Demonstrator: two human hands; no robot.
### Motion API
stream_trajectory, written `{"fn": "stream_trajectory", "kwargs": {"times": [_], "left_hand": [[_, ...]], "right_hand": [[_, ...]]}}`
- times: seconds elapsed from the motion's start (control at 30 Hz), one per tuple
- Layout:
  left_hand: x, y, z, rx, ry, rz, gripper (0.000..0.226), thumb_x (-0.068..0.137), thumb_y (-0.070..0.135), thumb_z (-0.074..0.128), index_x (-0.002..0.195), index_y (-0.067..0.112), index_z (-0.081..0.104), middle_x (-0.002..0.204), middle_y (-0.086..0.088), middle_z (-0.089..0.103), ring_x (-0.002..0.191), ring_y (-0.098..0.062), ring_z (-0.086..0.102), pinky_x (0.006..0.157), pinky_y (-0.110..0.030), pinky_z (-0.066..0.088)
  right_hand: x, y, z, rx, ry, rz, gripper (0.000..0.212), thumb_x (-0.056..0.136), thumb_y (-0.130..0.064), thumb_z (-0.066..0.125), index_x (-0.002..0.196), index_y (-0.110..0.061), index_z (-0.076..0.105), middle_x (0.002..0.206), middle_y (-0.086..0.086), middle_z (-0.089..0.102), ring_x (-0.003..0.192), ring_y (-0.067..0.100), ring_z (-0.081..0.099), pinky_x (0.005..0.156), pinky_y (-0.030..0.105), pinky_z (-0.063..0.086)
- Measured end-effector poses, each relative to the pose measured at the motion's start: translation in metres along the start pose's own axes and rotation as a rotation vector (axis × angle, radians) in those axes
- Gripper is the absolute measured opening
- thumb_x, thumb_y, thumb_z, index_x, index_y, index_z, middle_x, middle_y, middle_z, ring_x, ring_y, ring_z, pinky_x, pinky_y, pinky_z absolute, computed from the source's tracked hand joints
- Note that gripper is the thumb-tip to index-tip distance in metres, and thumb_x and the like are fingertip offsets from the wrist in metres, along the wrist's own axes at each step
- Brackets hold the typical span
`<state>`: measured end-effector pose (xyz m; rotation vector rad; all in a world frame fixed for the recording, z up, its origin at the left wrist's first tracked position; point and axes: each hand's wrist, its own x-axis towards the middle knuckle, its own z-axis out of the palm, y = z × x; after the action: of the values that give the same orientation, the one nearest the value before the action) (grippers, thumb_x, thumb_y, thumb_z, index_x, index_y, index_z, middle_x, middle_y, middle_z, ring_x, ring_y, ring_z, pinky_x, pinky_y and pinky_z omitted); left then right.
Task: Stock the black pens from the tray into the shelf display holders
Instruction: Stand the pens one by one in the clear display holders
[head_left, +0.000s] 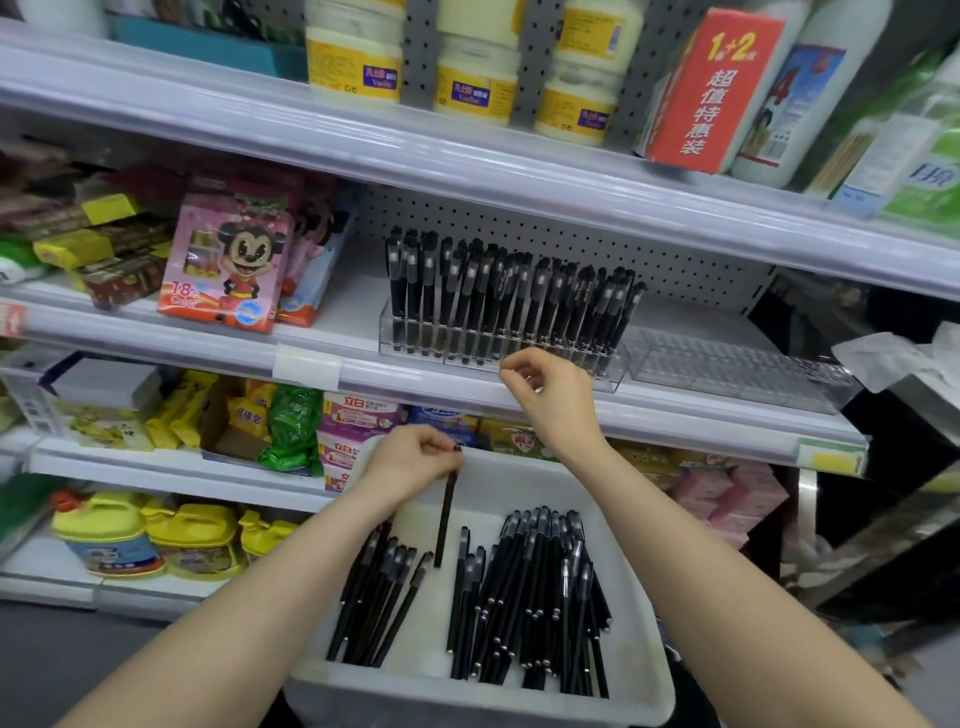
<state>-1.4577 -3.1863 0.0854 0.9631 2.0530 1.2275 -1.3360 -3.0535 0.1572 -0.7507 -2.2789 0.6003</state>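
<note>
A white tray (631, 618) in front of me holds two heaps of black pens (530, 597). My left hand (410, 462) pinches the top of one black pen (445, 512), which hangs upright over the tray's back part. My right hand (550, 397) hovers at the shelf edge just below a clear display holder (613, 371), fingers curled loosely with nothing visible in them. That holder stands full of upright black pens (498, 293). A second clear holder (737, 369) to its right has no pens in it.
Cartoon crayon packs (228, 265) stand left of the holders on the same shelf. White jars (475, 78) and a red box (711, 88) fill the shelf above. Soap packets (358, 415) and yellow jugs (192, 540) sit on the lower shelves behind the tray.
</note>
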Motion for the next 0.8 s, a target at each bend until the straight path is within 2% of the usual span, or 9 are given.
{"fn": "stream_trajectory", "kwargs": {"times": [0.13, 0.23, 0.5, 0.6, 0.67, 0.73, 0.8], "left_hand": [[0.008, 0.034, -0.012, -0.116, 0.104, 0.113, 0.011, 0.084, 0.026, 0.073, 0.093, 0.027, 0.067, 0.095, 0.002, 0.070, 0.091, -0.017, 0.067, 0.087, -0.039, 0.056], [0.013, 0.053, -0.017, -0.177, 0.191, 0.164, 0.014, 0.083, 0.028, 0.074, 0.097, 0.025, 0.069, 0.096, 0.002, 0.071, 0.093, -0.016, 0.067, 0.091, -0.042, 0.054], [0.016, 0.075, -0.012, -0.254, 0.206, 0.227, 0.016, 0.083, 0.026, 0.074, 0.099, 0.024, 0.070, 0.096, 0.005, 0.071, 0.093, -0.011, 0.066, 0.092, -0.041, 0.055], [0.012, 0.074, -0.011, -0.210, 0.240, 0.298, 0.018, 0.084, 0.028, 0.074, 0.101, 0.024, 0.071, 0.095, 0.010, 0.071, 0.090, -0.002, 0.065, 0.085, -0.028, 0.054], [0.009, 0.067, -0.014, -0.087, 0.370, 0.388, 0.022, 0.085, 0.028, 0.072, 0.105, 0.023, 0.066, 0.100, 0.012, 0.067, 0.091, 0.001, 0.062, 0.082, -0.020, 0.049], [0.008, 0.059, -0.022, 0.015, 0.519, 0.438, 0.028, 0.086, 0.025, 0.071, 0.112, 0.023, 0.059, 0.110, 0.009, 0.060, 0.097, -0.005, 0.057, 0.086, -0.023, 0.045], [0.012, 0.051, -0.033, 0.059, 0.598, 0.428, 0.041, 0.086, 0.021, 0.071, 0.122, 0.021, 0.052, 0.118, 0.006, 0.050, 0.106, -0.011, 0.053, 0.093, -0.028, 0.044]], "right_hand": [[-0.010, 0.001, 0.002, 0.017, -0.080, 0.004, 0.009, 0.091, -0.024, 0.066, 0.096, -0.020, 0.072, 0.087, -0.008, 0.070, 0.077, 0.007, 0.060, 0.068, 0.019, 0.048], [-0.017, 0.002, 0.004, 0.019, -0.133, 0.003, 0.012, 0.090, -0.027, 0.067, 0.098, -0.020, 0.074, 0.085, -0.009, 0.070, 0.073, 0.006, 0.060, 0.070, 0.024, 0.050], [-0.022, -0.002, 0.003, 0.019, -0.178, -0.007, 0.010, 0.090, -0.025, 0.066, 0.095, -0.018, 0.072, 0.085, -0.007, 0.071, 0.076, 0.010, 0.062, 0.077, 0.035, 0.053], [-0.020, 0.000, 0.000, -0.002, -0.166, 0.032, 0.012, 0.091, -0.025, 0.065, 0.098, -0.017, 0.070, 0.087, -0.006, 0.070, 0.079, 0.012, 0.063, 0.078, 0.037, 0.054], [-0.016, 0.001, -0.006, -0.001, -0.121, 0.041, 0.012, 0.092, -0.026, 0.064, 0.100, -0.017, 0.067, 0.087, -0.006, 0.068, 0.080, 0.011, 0.062, 0.075, 0.031, 0.053], [-0.007, 0.000, -0.017, 0.005, -0.047, 0.029, 0.011, 0.093, -0.026, 0.063, 0.100, -0.017, 0.065, 0.086, -0.007, 0.065, 0.080, 0.006, 0.059, 0.070, 0.017, 0.047], [0.004, -0.005, -0.030, 0.035, 0.031, 0.025, 0.012, 0.094, -0.025, 0.062, 0.103, -0.016, 0.064, 0.085, -0.011, 0.063, 0.079, -0.002, 0.057, 0.070, 0.011, 0.043]]}}
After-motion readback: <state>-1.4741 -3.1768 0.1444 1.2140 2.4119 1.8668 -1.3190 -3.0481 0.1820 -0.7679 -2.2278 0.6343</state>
